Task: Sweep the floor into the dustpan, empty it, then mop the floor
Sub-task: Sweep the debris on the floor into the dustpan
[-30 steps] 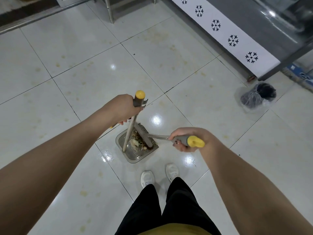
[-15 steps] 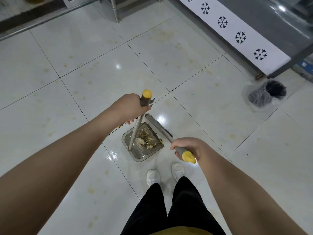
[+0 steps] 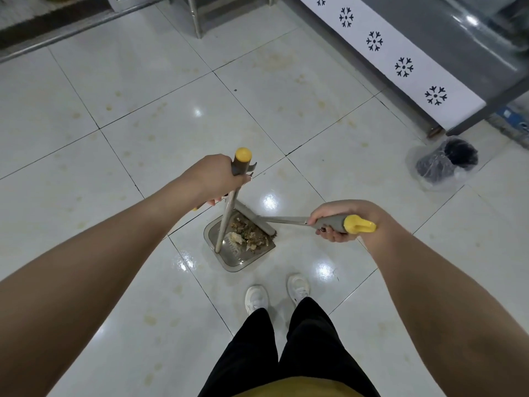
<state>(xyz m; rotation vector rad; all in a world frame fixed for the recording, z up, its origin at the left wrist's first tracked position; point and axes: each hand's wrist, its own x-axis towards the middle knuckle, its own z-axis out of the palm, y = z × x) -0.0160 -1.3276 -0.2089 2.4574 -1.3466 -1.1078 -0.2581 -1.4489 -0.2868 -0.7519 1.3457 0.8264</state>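
Where the broom [image 3: 253, 216] meets it, the dustpan [image 3: 229, 259] holds brownish debris [image 3: 249, 235].

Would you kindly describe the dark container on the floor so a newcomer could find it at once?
Find the counter along the right, with its white band of black snowflakes. Just past its near corner, on the white tiles, sits a small dark round container. It alone is wrapped in crinkled clear plastic, unlike the metal dustpan by the feet.

White glossy floor [image 3: 143, 81] tiles, dark grout, yellowish stains. Silver-grey dustpan [image 3: 232, 263], brown-beige debris [image 3: 249, 234]. Grey w/ yellow end caps: dustpan handle [image 3: 229, 213] & broom handle [image 3: 329, 222]. White band [image 3: 400, 50] w/ blk snowflake pattern. White shoes [image 3: 256, 298], blk trousers [image 3: 286, 353].
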